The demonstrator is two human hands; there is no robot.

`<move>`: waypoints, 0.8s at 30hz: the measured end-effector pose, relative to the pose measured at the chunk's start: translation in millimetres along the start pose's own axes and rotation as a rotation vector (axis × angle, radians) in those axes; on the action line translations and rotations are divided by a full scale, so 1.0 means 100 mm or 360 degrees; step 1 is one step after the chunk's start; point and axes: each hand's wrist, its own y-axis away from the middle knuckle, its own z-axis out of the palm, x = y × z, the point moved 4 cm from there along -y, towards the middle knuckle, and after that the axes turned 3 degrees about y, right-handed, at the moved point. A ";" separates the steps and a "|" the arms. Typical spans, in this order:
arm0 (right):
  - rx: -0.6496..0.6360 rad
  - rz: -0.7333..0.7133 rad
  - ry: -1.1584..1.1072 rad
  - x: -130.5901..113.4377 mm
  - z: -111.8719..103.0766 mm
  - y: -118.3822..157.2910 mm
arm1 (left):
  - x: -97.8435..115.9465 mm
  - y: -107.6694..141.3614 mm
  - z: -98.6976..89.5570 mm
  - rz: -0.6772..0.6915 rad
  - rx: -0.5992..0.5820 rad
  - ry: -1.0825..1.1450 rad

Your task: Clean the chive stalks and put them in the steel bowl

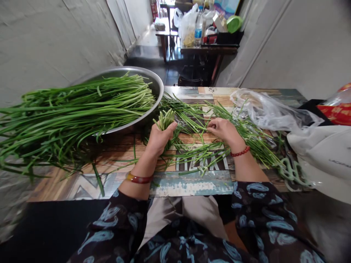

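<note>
My left hand is wrapped around a bunch of garlic chives, the cut pale ends pointing up and away from me. My right hand is closed in a pinch at the tips of some loose garlic chives on the table; how many stalks it grips I cannot make out. To the left, a big metal basin holds a large heap of garlic chives, leaves hanging over its left side. More stalks lie right of and beyond my right hand.
A clear plastic bag lies at the right. Green-handled scissors rest beside a white cap. The wood-patterned table has its front edge close to my lap. Beyond it stands another table with a water bottle and bags.
</note>
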 end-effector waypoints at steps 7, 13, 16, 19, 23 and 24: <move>0.0220 -0.0054 -0.0244 -0.01 -0.04 -0.01 | -0.08 0.02 0.03 -0.0036 -0.0069 -0.0124; 0.0724 0.0248 -0.1270 0.09 -0.15 -0.06 | -0.08 0.02 0.04 -0.0015 -0.0148 -0.0113; 0.0728 0.0240 -0.1262 0.05 -0.15 -0.06 | -0.08 0.02 0.03 0.0019 -0.0127 -0.0119; 0.0663 0.0177 -0.1018 -0.04 -0.17 -0.04 | -0.07 0.01 0.02 0.0044 -0.0055 -0.0120; 0.0670 0.0115 -0.0792 -0.12 -0.22 -0.01 | -0.06 0.00 0.00 0.0050 0.0030 -0.0073; 0.0688 0.0090 -0.0727 -0.13 -0.23 -0.01 | -0.05 0.00 0.00 0.0052 0.0030 -0.0059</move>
